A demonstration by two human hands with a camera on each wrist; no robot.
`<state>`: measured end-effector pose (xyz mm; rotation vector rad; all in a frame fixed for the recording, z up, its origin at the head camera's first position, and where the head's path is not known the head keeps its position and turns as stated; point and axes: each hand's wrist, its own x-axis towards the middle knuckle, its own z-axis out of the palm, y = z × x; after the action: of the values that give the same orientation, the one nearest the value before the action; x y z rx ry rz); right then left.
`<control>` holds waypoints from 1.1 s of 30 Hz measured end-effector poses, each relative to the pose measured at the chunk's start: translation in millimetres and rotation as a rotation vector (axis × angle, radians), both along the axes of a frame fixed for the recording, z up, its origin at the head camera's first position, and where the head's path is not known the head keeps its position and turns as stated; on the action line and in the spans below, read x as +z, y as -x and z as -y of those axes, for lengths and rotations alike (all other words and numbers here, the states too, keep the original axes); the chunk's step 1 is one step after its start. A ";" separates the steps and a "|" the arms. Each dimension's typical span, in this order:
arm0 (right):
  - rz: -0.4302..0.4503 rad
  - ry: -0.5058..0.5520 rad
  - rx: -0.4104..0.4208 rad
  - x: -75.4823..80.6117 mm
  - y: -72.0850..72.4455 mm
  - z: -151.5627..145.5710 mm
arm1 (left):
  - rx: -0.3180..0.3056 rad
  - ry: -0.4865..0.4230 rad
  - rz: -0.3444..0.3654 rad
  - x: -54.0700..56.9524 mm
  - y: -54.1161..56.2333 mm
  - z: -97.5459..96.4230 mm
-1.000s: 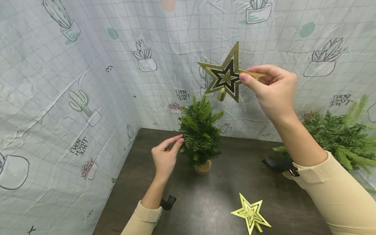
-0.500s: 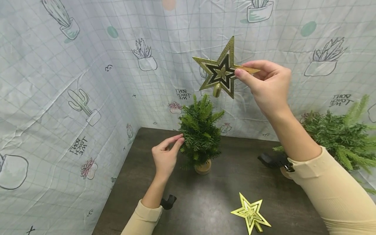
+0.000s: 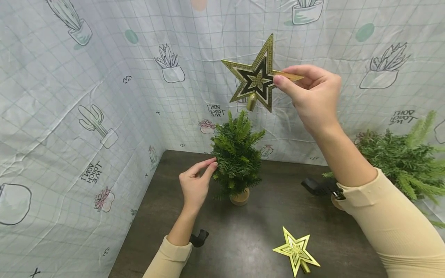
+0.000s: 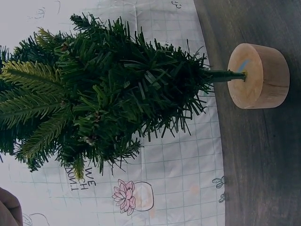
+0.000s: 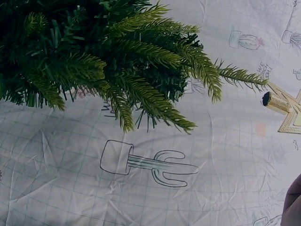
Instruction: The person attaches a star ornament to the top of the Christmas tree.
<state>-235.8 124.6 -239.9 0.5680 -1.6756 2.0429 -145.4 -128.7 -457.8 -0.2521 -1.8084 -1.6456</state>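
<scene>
In the head view my right hand point(image 3: 314, 90) pinches one point of a gold star tree topper point(image 3: 257, 79) between thumb and fingers. The star hangs just above the tip of a small artificial Christmas tree point(image 3: 238, 154), its hollow socket facing down. In the right wrist view that socket point(image 5: 277, 102) is close to the topmost sprig point(image 5: 244, 77); whether they touch I cannot tell. My left hand point(image 3: 195, 185) pinches the tree's left edge with thumb and forefinger. The tree stands upright on a round wooden base point(image 4: 258, 76).
A second gold star point(image 3: 295, 249) lies on the dark table point(image 3: 226, 247) near the front. Another green tree point(image 3: 399, 162) stands at the right, partly behind my right forearm. A white curtain point(image 3: 194, 50) printed with potted cacti hangs behind and at the left.
My right hand has moved the star left and slightly up, from right of the tree's tip to nearly over it. My left hand stays at the tree's edge.
</scene>
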 end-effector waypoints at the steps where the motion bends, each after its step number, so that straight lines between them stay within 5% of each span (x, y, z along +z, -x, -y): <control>1: 0.000 0.003 0.006 0.1 -0.1 0.0 | 0.004 0.002 0.001 -0.3 0.0 -1.2; 7: 0.000 0.003 0.022 1.1 -0.8 4.4 | 0.027 -0.004 0.017 -1.8 1.0 -3.6; 15: -0.014 0.007 0.040 0.9 -0.2 8.4 | 0.019 -0.010 0.001 22.4 -10.3 -9.2; 25: -0.008 -0.100 -0.010 1.4 -4.5 12.4 | 0.018 -0.014 -0.007 23.9 -10.0 -9.1; 33: -0.097 -0.212 -0.076 -3.1 -4.5 14.3 | 0.019 -0.003 -0.002 17.9 -7.7 -8.2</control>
<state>-231.3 110.3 -243.1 0.6506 -1.8391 1.7681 -137.7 -120.6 -439.8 -0.2342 -1.8015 -1.6347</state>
